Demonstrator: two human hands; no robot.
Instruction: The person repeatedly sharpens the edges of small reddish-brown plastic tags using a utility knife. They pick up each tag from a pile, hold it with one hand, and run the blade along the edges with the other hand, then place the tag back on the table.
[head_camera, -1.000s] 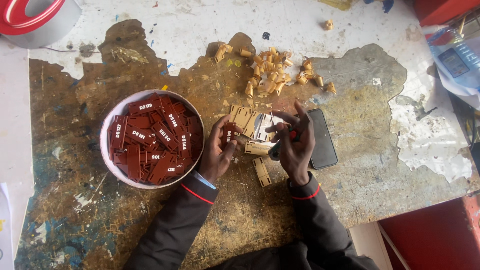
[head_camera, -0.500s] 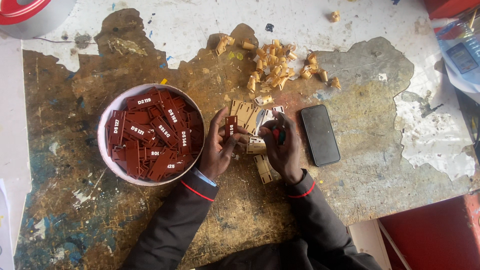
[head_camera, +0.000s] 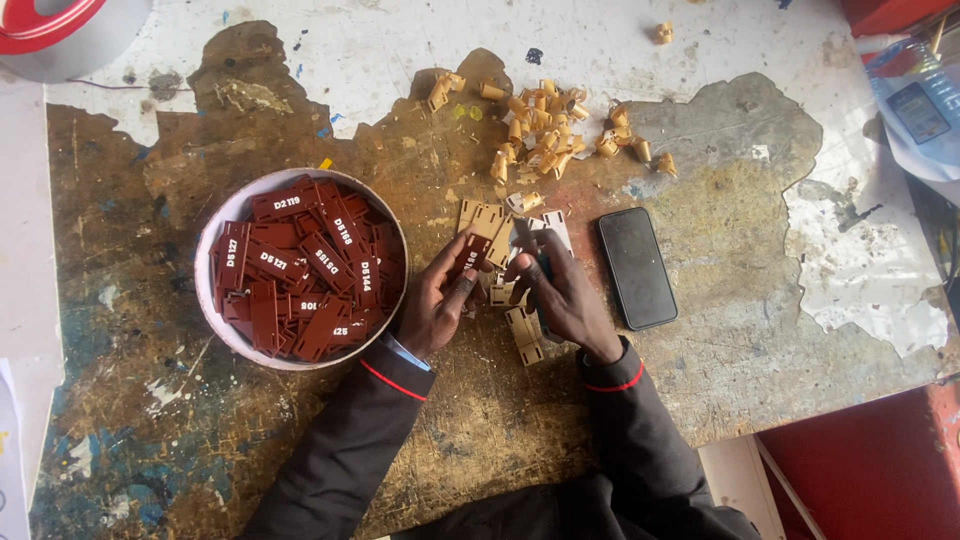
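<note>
Both hands (head_camera: 500, 290) pinch one brown tag (head_camera: 473, 255) — long axis tilted upper-right.

Left hand (head_camera: 437, 305) palm-down, fingers curled, thumb and forefinger pinched. Right hand (head_camera: 562, 295) just beside, fingers bent inward, apparently closed in a grip. Both forearms in dark sleeves, converging from below.

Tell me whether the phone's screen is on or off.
Off. The phone lies flat on the worn table right of the right hand, its screen face up and uniformly black.
</note>
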